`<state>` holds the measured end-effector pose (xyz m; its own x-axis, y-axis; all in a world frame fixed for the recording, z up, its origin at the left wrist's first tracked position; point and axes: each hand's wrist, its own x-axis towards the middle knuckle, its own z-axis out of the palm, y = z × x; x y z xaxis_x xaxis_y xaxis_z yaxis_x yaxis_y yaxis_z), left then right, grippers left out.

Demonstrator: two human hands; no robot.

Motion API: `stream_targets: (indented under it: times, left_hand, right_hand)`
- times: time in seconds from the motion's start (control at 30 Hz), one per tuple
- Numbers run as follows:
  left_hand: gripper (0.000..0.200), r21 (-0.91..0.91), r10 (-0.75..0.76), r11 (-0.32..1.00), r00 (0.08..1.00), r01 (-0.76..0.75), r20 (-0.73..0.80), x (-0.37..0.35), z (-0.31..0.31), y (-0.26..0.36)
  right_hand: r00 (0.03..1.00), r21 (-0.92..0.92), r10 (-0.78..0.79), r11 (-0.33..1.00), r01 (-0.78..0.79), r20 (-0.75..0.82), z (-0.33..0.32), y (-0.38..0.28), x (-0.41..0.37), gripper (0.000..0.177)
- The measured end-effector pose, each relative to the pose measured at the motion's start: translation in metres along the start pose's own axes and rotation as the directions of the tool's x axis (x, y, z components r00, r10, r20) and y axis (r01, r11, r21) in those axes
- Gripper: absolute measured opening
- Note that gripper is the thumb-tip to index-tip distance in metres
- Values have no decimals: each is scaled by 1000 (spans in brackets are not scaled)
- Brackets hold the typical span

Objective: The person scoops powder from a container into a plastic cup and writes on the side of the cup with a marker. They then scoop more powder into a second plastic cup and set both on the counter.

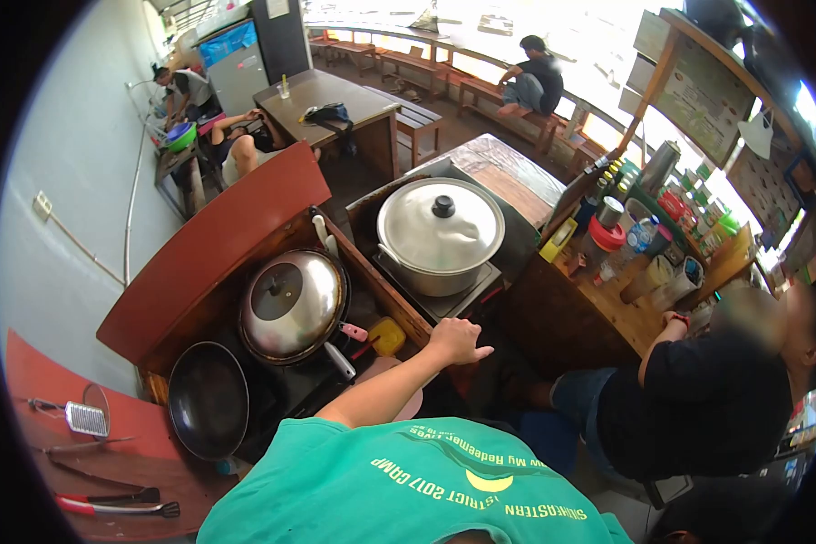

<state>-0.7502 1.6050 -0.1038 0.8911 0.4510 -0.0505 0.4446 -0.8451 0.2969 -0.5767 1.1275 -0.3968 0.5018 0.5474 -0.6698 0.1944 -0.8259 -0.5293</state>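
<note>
My left hand reaches out at the end of the wooden partition, just in front of the stove. Its fingers curl down with their tips hidden, and the thumb sticks out to the right. Whatever they grip, I cannot make out. Beyond the hand, a large aluminium pot with a black-knobbed lid sits on the stove. To the left are a wok under a domed metal lid and a black frying pan. My right hand is out of view.
A person in black stands close on the right, by a wooden counter crowded with bottles and containers. Utensils including a grater hang at lower left. A red board borders the cooking area. Other people sit farther back.
</note>
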Motion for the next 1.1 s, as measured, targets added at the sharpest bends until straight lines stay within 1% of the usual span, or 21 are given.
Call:
stream_targets:
  times: [0.07,0.1,0.17,0.33,0.53,0.6,0.67,0.73,0.8,1.1]
  left_hand:
    - [64,1,-1,1000,1000,1,-17,0,1,1]
    - [64,2,22,1000,1000,-21,-6,0,1,1]
    - [62,-6,9,1000,999,-9,-43,1,-1,3]
    - [61,2,16,1000,1000,-16,-20,2,-1,4]
    - [62,5,30,1000,1000,-30,-11,2,-2,4]
    - [63,8,13,1000,1000,-13,24,1,-6,5]
    - [64,8,14,1000,1000,-14,25,0,-5,5]
    - [64,11,18,1000,1000,-18,21,0,-3,3]
    - [64,18,30,999,999,-30,20,1,0,2]
    - [63,12,28,1000,999,-28,-18,2,1,3]
  right_hand:
    - [1000,14,0,1000,0,-16,6,4,-7,47]
    - [1000,22,2,1000,-1,-28,8,6,-10,47]
    - [999,38,3,999,-1,-45,15,11,-19,47]
    - [997,61,17,998,-13,-75,31,25,-32,46]
    - [996,34,10,999,-7,-84,46,43,-38,45]
    - [996,16,-11,1000,13,-91,47,46,-42,45]
    - [996,0,-24,1000,25,-84,44,32,-49,45]
    - [994,129,34,991,-20,-106,38,20,-59,43]
    - [992,136,59,990,-44,-110,39,17,-63,43]
    - [989,131,93,988,-78,-111,64,42,-53,42]
